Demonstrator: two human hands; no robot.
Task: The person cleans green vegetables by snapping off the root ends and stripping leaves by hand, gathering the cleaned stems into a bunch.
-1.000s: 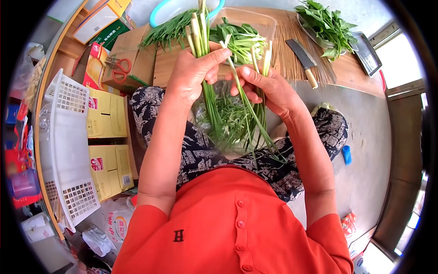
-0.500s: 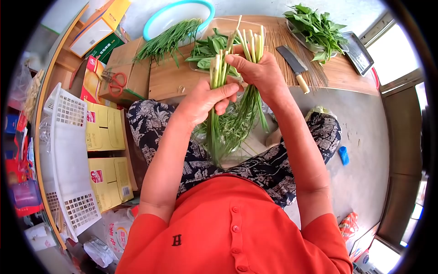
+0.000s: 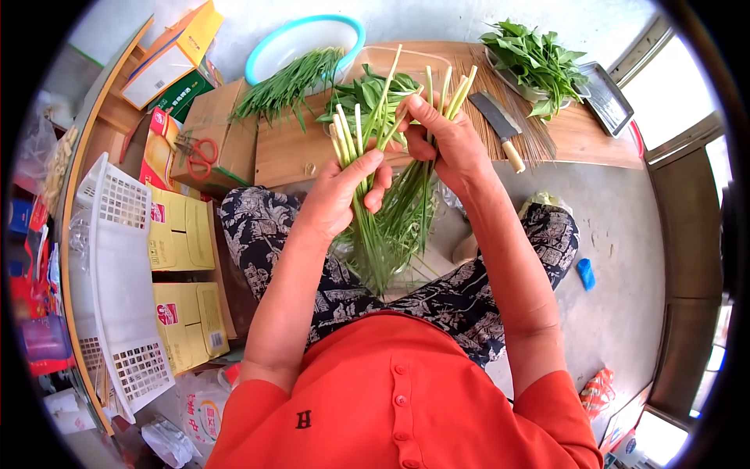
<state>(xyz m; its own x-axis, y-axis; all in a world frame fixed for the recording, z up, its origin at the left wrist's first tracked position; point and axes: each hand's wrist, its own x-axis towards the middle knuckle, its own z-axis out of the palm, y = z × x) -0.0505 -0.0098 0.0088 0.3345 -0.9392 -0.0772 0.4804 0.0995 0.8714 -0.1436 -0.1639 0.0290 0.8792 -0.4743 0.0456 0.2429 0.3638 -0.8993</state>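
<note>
My left hand (image 3: 341, 194) is closed around a bunch of long green stalks (image 3: 372, 246) with pale ends pointing up. To its right, my right hand (image 3: 451, 144) grips a second bunch (image 3: 412, 199), its pale ends spread above the fingers. One stalk (image 3: 388, 90) slants upward between the two hands, near the right fingertips. The green leaves of both bunches hang over my lap, where loose greens lie partly hidden behind them. Which hand holds the slanted stalk is hard to tell.
On the wooden board (image 3: 281, 148) are cut greens (image 3: 291, 82), thin sticks (image 3: 535, 141), a cleaver (image 3: 494, 117) and a leafy bunch (image 3: 539, 66). A blue-rimmed basin (image 3: 362, 39) stands behind. Scissors (image 3: 201, 159) and yellow boxes (image 3: 183, 234) are at left.
Both hands have moved slightly apart since half a second ago. The right-hand stalk ends now fan out more, and one stalk leans between the hands. The view has shifted a little.
</note>
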